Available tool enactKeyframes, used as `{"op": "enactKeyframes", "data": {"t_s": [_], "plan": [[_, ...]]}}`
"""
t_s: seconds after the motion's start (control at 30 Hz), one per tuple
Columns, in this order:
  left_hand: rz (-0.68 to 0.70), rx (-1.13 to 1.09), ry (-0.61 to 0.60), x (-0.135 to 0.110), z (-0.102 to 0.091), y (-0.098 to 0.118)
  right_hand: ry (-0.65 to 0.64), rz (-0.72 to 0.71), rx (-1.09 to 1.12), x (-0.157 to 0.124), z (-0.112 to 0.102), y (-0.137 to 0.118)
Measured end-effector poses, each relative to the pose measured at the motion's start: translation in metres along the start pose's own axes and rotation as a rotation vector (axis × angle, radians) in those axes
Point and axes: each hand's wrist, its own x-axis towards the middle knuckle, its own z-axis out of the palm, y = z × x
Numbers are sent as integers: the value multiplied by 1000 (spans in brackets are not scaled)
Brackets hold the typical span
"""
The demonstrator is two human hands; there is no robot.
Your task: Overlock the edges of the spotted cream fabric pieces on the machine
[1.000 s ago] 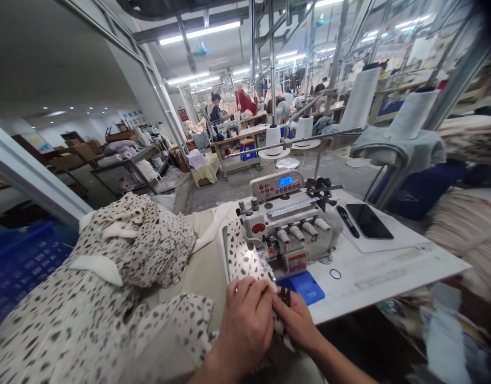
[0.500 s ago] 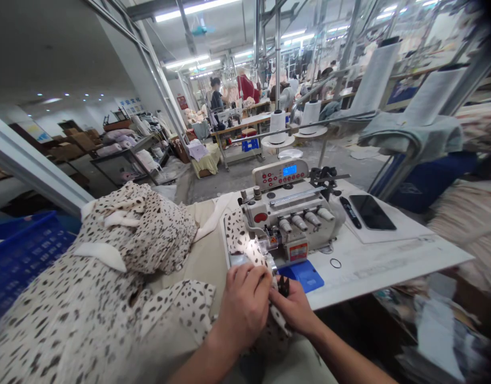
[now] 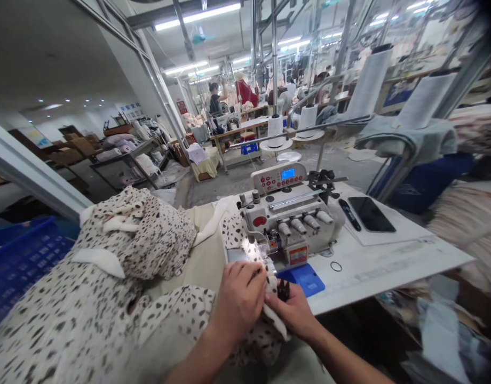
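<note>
Cream fabric with dark spots point(image 3: 251, 250) runs under the lit needle area of an overlock sewing machine point(image 3: 289, 216) and down between my hands. My left hand point(image 3: 241, 290) is closed, its fingers pinching the fabric edge just in front of the presser foot. To its right, my right hand point(image 3: 291, 306) grips the fabric's lower edge between thumb and fingers. A small dark, jagged-looking thing point(image 3: 283, 289) shows at the right hand's fingers; what it is cannot be made out. A white strip point(image 3: 279, 322) hangs along the cloth below the hands.
Heaped spotted fabric point(image 3: 145, 234) covers the left side, beside a blue basket point(image 3: 25, 261). On the white tabletop point(image 3: 373, 266) lie a phone point(image 3: 371, 214), a black marker point(image 3: 349, 214) and a black ring point(image 3: 335, 266). Thread cones point(image 3: 369, 80) stand behind. A person point(image 3: 214, 101) is farther back.
My left hand has shifted slightly left and opened a small gap from the right hand, showing more fabric between them. The right hand still grips the cloth. The view has tilted slightly.
</note>
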Motion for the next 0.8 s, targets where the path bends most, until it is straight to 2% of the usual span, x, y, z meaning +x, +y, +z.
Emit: {"op": "enactKeyframes", "data": {"t_s": [0.13, 0.4, 0.8], "plan": [[33, -25, -10, 1, 1, -5, 19, 16, -13, 0, 0, -1], [-7, -3, 12, 8, 0, -6, 115, 55, -31, 0, -1, 6], [-30, 20, 21, 12, -6, -18, 134, 61, 31, -1, 0, 5]]}}
